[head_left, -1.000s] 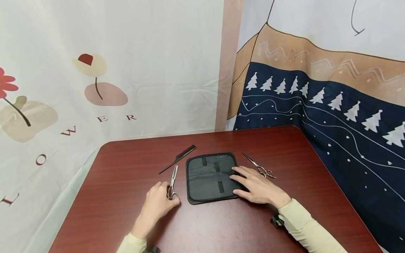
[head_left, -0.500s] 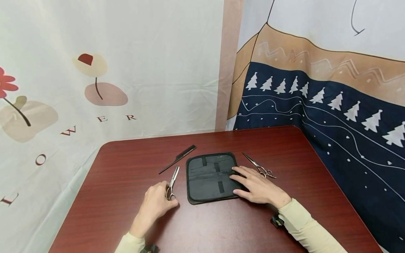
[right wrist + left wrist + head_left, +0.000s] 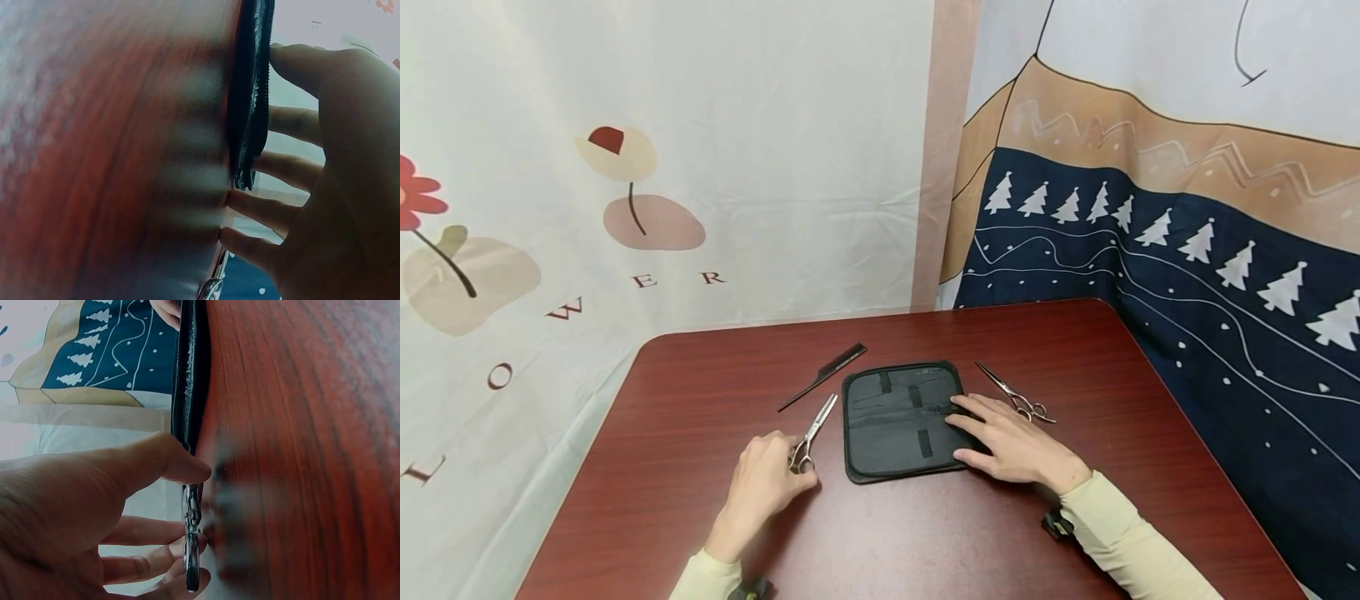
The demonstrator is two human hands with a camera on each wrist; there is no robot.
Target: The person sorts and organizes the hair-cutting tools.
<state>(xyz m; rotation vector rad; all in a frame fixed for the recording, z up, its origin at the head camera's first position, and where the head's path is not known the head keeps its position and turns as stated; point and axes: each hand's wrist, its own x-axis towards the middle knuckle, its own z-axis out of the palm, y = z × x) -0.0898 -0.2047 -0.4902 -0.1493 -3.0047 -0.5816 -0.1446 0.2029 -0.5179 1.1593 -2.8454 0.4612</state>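
My left hand [image 3: 762, 481] pinches silver scissors [image 3: 811, 435] by their finger loops, between thumb and fingers. Their blades point away and to the right, tips close to the left side of a black zip case [image 3: 880, 425]. In the left wrist view the scissors [image 3: 192, 544] lie flat, low by the tabletop. The case is flat with its inner side up, showing dark elastic straps. On its right edge rests my right hand [image 3: 1011, 442], fingers spread and relaxed; in the right wrist view the thumb and nearer fingers touch the zipped edge [image 3: 250, 94].
A black tail comb [image 3: 823, 377] lies beyond the scissors, at the upper left of the case. Another pair of silver scissors [image 3: 1015, 392] is just past my right hand. All sit on a reddish-brown table [image 3: 700, 392] with printed curtains behind.
The scissors in my left hand have turned clockwise, their tips swinging right toward the case. That hand has shifted slightly left. My right hand has stayed put.
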